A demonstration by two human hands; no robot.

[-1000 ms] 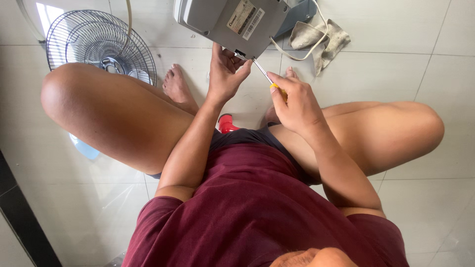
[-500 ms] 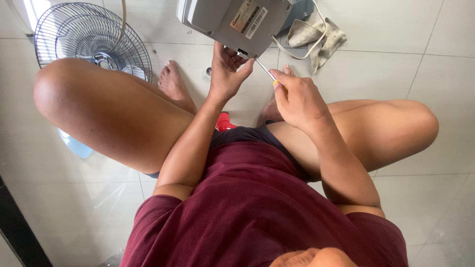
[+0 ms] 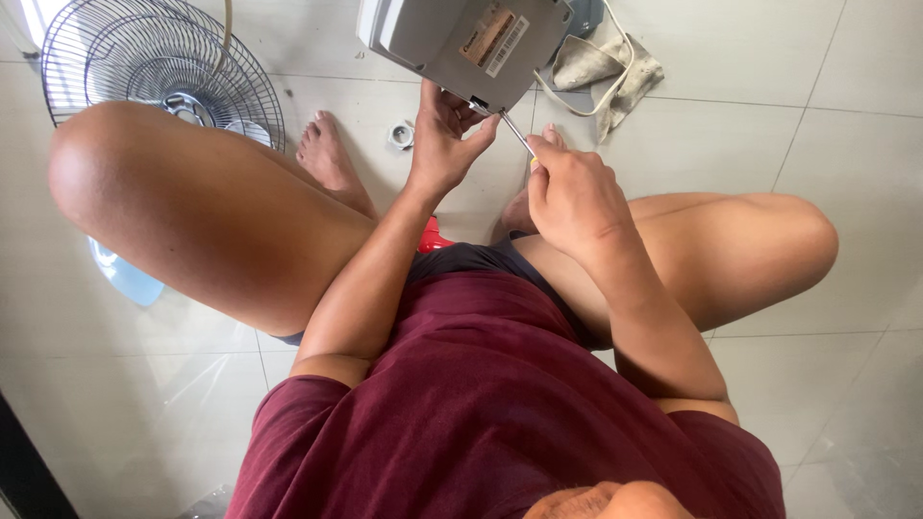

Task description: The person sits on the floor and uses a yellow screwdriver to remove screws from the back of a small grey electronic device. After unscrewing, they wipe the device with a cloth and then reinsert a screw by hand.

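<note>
I sit low over a tiled floor with my knees apart. My left hand point(image 3: 444, 135) grips the near bottom edge of a grey plastic fan base point(image 3: 461, 43) that stands tilted on the floor, its labelled underside facing me. My right hand point(image 3: 572, 192) is closed around a screwdriver point(image 3: 515, 132) with a yellow handle. Its thin metal shaft points up and left, and the tip touches the base's lower edge, just beside my left fingers.
A round wire fan guard point(image 3: 144, 67) lies on the floor at the upper left, with a light blue blade point(image 3: 125, 274) showing under my left knee. A small white ring nut point(image 3: 401, 135) lies near my foot. A crumpled cloth with a white cord point(image 3: 606, 72) sits behind the base.
The view has shifted slightly. My right hand has moved a little closer to the base with the screwdriver tip staying at its lower edge. My left hand keeps its hold.
</note>
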